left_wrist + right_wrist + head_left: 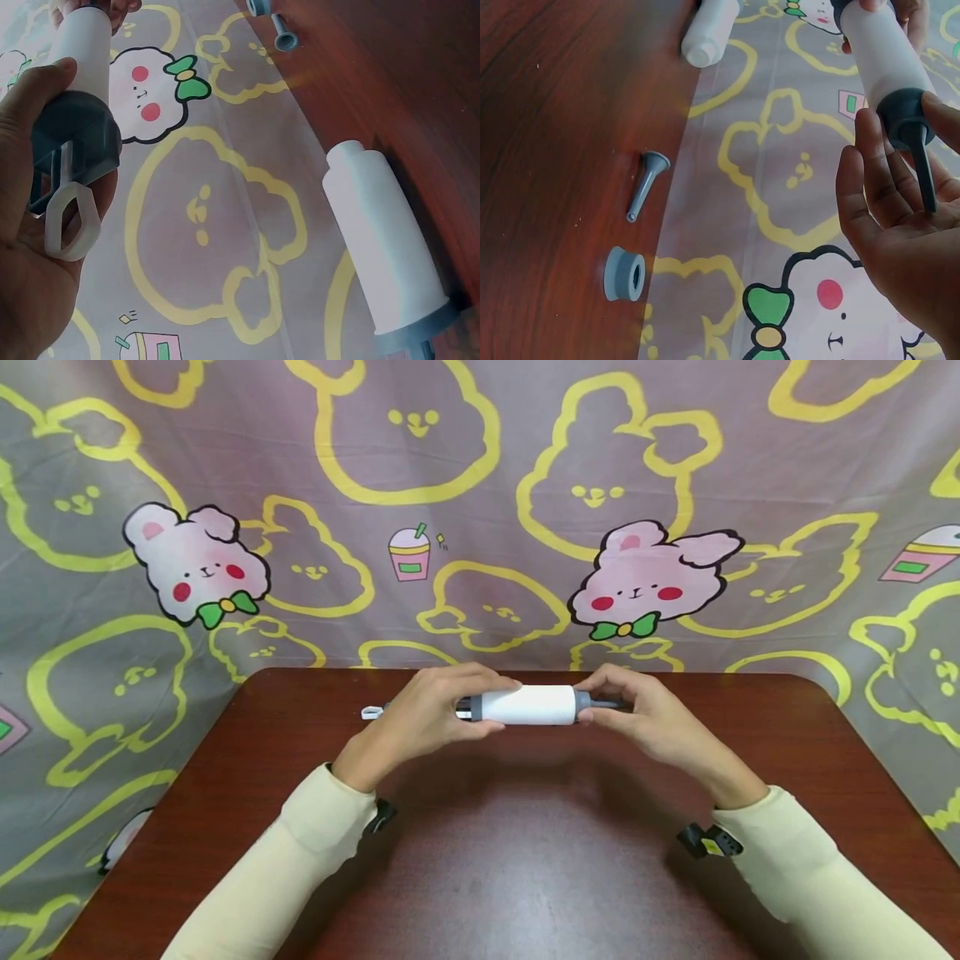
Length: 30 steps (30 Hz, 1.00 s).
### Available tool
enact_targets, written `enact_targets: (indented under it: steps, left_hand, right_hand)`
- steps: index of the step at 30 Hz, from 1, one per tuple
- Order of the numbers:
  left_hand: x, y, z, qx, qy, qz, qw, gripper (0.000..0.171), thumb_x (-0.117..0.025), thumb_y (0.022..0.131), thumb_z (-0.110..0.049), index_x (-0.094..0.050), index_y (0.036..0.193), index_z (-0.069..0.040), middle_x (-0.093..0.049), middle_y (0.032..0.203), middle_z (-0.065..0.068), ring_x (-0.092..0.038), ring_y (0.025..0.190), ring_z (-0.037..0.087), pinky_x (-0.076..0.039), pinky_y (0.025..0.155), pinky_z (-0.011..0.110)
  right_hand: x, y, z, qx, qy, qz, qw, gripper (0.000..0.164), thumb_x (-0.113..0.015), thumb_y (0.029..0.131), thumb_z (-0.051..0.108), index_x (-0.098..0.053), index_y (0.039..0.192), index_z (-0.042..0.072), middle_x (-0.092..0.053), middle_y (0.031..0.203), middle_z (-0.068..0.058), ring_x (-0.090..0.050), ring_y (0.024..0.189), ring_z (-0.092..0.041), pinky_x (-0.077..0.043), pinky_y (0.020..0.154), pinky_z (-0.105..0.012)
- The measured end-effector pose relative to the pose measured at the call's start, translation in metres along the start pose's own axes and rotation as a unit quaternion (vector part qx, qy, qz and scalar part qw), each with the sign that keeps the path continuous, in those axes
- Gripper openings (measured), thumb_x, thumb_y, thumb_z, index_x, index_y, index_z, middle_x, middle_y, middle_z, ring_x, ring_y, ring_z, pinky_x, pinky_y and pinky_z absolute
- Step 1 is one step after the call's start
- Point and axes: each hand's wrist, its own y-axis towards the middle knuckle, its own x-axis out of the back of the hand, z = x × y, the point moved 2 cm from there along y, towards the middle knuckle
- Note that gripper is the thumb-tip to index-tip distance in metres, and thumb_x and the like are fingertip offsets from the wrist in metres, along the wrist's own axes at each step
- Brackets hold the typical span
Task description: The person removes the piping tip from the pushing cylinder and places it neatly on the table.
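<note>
Left of the head view's centre, the left hand is clamped round a white plastic cylinder held mid-frame; rightward, its grey tapered nozzle cap is pinched by the right hand. Cap fitting or loosening seems in hand; aligned twisting is probably called for.

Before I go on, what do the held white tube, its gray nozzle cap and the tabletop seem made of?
White tube: probably plastic, smooth and satin, judging by its even color and soft shading. Gray nozzle cap: likely plastic, perhaps rubber; smooth, fairly matte, uniformly colored. Tabletop: wood or wood-look laminate, semi-gloss, with streaky reddish-brown grain and a pale glare patch.
</note>
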Motion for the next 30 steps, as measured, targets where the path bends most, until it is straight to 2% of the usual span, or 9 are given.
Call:
enact_targets:
  steps: [18,30]
  left_hand:
    - [0.0038,0.0028,-0.0012,0.007,-0.023,0.010,0.9997,0.045,-0.091,0.084,-0.022,-0.077,0.126,-0.019,-0.077,0.118,-0.002,-0.071,0.098,0.012,-0.058,0.083,0.035]
    - [0.0033,0.0023,-0.0029,0.027,-0.031,0.020,0.9990,0.046,-0.092,0.082,-0.021,-0.077,0.126,-0.018,-0.078,0.119,-0.001,-0.071,0.099,0.014,-0.059,0.083,0.036]
  right_hand:
    - [0.0004,-0.0032,0.0029,0.006,-0.008,-0.004,1.000,0.027,-0.078,0.095,0.012,-0.067,0.119,0.012,-0.070,0.112,-0.008,-0.068,0.098,-0.030,-0.058,0.082,-0.028]
    - [-0.0007,-0.0047,0.0033,0.011,-0.011,-0.005,1.000,0.027,-0.078,0.095,0.012,-0.068,0.119,0.013,-0.071,0.111,-0.007,-0.067,0.095,-0.026,-0.057,0.081,-0.028]
